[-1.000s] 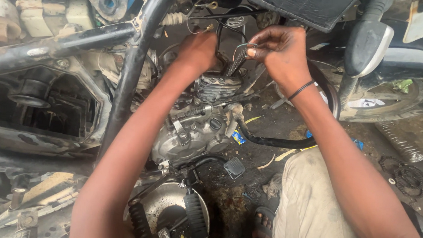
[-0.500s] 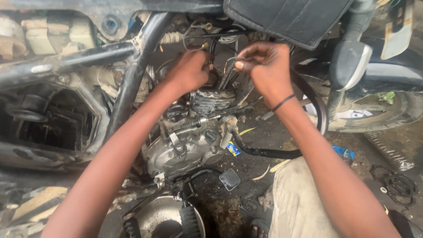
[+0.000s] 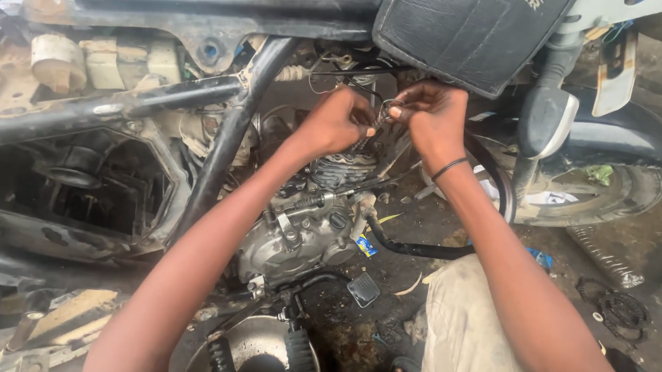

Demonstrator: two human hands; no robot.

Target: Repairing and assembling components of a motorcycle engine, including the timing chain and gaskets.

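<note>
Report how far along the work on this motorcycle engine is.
Done: the engine sits exposed in the black frame, nothing covering it on this side. In hand: left hand and right hand meet above the finned cylinder, pinching a thin cable. Left: the black hose hangs loose toward the ground; whether the cable is attached cannot be told.

I'm looking past the work area now: a black seat (image 3: 468,32) hangs over the top right, with a front wheel (image 3: 606,187) and its dark mudguard (image 3: 623,143) beside it. A black frame tube (image 3: 225,140) slants down the middle left. Below sits a grey engine casing (image 3: 291,240), a square black foot pedal (image 3: 364,289) just beside it. A ribbed grey hose (image 3: 603,257) and a chain sprocket (image 3: 623,310) lie on the oily floor (image 3: 387,263), right.
</note>
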